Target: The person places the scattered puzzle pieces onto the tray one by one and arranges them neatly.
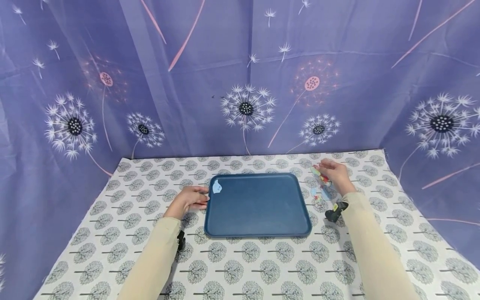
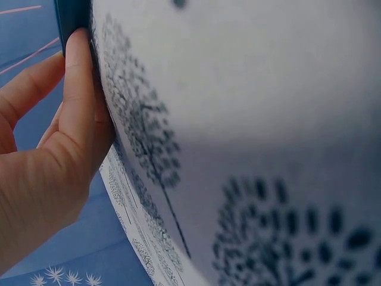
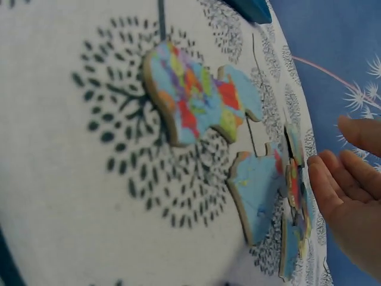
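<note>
Basically, multicoloured flat map-print puzzle pieces [image 3: 187, 98] lie right of the dark-blue rectangular tray [image 1: 258, 208], just by the right hand [image 1: 337, 177]; left hand [image 1: 189, 199] is across the tray. Right grip loose, thumb parted from fingers, no piece seen held; fingertip contact unclear. Left fingers fairly straight, touching the tray's left rim. Tray's long axis runs left-right; pale-blue piece [image 1: 217, 187] in its far-left corner. Worktop [image 1: 243, 287] under white tree-print cloth; purple-blue dandelion curtain [image 1: 195, 116] behind.
</note>
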`<state>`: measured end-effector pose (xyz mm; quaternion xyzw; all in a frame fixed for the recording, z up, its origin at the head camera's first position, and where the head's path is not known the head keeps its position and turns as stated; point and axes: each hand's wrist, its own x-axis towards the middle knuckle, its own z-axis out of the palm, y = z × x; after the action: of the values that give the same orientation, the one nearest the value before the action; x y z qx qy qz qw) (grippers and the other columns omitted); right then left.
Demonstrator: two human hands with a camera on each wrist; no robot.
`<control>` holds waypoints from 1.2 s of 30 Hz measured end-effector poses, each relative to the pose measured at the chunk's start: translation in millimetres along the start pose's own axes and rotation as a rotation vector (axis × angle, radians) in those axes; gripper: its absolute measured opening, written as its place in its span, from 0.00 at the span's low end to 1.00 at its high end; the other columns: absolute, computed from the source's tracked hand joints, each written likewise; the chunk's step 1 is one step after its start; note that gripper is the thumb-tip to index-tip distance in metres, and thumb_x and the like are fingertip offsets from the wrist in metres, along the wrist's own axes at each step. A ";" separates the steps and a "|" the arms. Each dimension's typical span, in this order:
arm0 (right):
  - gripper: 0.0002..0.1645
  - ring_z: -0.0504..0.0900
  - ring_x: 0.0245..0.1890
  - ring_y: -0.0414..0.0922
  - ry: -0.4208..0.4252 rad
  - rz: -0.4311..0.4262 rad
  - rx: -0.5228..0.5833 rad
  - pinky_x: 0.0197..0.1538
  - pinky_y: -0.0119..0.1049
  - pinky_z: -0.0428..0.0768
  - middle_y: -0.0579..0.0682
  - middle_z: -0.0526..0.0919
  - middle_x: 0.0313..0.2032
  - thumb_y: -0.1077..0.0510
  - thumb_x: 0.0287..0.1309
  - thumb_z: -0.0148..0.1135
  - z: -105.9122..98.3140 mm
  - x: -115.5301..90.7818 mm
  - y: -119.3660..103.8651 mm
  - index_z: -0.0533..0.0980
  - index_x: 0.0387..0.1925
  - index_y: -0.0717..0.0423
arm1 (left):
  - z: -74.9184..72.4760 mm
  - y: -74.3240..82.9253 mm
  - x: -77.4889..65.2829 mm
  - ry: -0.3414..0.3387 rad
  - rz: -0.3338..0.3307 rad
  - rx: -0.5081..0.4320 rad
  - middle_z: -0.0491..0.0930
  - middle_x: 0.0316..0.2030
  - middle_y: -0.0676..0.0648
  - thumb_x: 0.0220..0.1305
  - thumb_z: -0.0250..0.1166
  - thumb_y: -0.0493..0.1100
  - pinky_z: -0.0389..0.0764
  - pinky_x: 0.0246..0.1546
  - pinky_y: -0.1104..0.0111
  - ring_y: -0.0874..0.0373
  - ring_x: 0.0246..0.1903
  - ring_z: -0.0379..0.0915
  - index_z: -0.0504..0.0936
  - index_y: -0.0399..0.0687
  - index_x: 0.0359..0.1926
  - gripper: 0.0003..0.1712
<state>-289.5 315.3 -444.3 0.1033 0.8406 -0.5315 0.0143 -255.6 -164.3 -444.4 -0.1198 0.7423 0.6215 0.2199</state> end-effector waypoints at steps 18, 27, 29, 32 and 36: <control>0.36 0.75 0.51 0.52 0.015 -0.002 0.016 0.36 0.31 0.86 0.65 0.68 0.63 0.66 0.59 0.58 7.6 8.6 13.7 0.61 0.69 0.64 | 0.6 0.3 -0.5 0.009 0.007 0.009 0.79 0.31 0.41 0.58 0.61 0.24 0.88 0.35 0.67 0.56 0.25 0.80 0.69 0.30 0.63 0.30; 0.36 0.69 0.61 0.61 0.019 0.003 -0.043 0.39 0.29 0.82 0.68 0.67 0.63 0.65 0.60 0.58 10.0 7.8 17.7 0.60 0.69 0.63 | 0.2 -2.1 -0.3 0.003 0.006 -0.010 0.79 0.29 0.41 0.58 0.60 0.23 0.88 0.34 0.67 0.57 0.24 0.79 0.68 0.28 0.62 0.29; 0.37 0.69 0.60 0.62 0.016 0.004 -0.044 0.39 0.32 0.84 0.68 0.66 0.63 0.66 0.60 0.58 9.8 8.0 18.7 0.60 0.70 0.62 | 0.4 -2.5 -0.3 0.007 0.000 -0.017 0.79 0.28 0.41 0.58 0.60 0.23 0.88 0.34 0.68 0.57 0.23 0.79 0.69 0.28 0.62 0.29; 0.37 0.69 0.60 0.62 0.016 -0.006 -0.057 0.43 0.36 0.83 0.68 0.67 0.63 0.66 0.60 0.57 10.1 8.1 19.9 0.60 0.70 0.62 | 1.0 -2.7 -0.8 0.011 -0.005 -0.020 0.80 0.28 0.41 0.57 0.60 0.23 0.88 0.33 0.68 0.57 0.23 0.79 0.70 0.28 0.62 0.29; 0.37 0.69 0.59 0.62 0.028 -0.007 -0.053 0.38 0.33 0.82 0.68 0.67 0.62 0.67 0.59 0.58 10.6 9.8 21.0 0.60 0.70 0.62 | 1.1 -2.1 0.1 0.008 0.000 -0.020 0.80 0.29 0.41 0.58 0.60 0.23 0.88 0.34 0.67 0.57 0.23 0.79 0.69 0.28 0.62 0.29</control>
<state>-296.1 316.0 -469.0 0.1074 0.8549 -0.5076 0.0036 -254.6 -163.6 -446.4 -0.1245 0.7368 0.6285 0.2159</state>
